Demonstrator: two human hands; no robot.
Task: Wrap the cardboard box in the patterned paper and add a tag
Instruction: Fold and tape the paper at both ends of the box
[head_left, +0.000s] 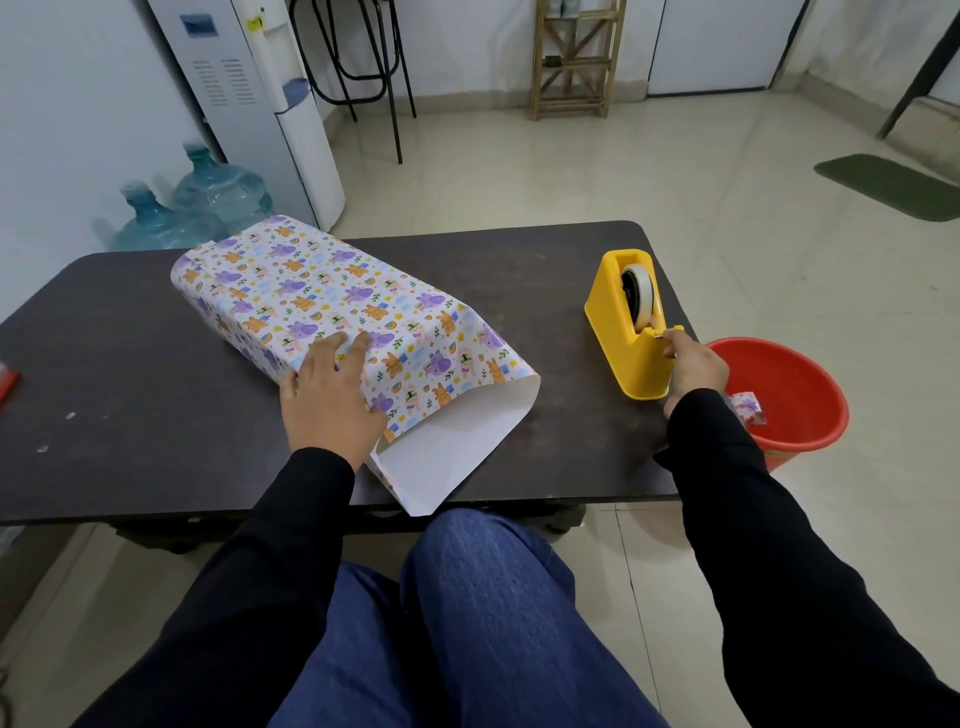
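Paper (322, 291) in a cartoon-animal print is folded over the box, which is wholly hidden beneath it. The bundle lies slantwise across the middle of the table (130, 364), running from the upper left toward the near edge. The step in hand looks to be taping the long seam.

To do it well, the left hand (330, 395), which lies flat with straight fingers on the near part of the bundle, should press down firmly so the overlap cannot spring open. The right hand (693, 366), well apart at the right of the frame, pinches the end of the tape (640, 293) at the cutter of the yellow dispenser (631, 332). A short strip, pulled level and torn down against the blade, would likely lie flattest.

The paper looks glossy and smooth on top. Its near end stands open like a flattened tube, white inside, and juts past the table edge, so the ends are not yet folded. No tag is visible. A red bucket (810, 415) beside the table, lower right, holds a paper scrap (748, 408).
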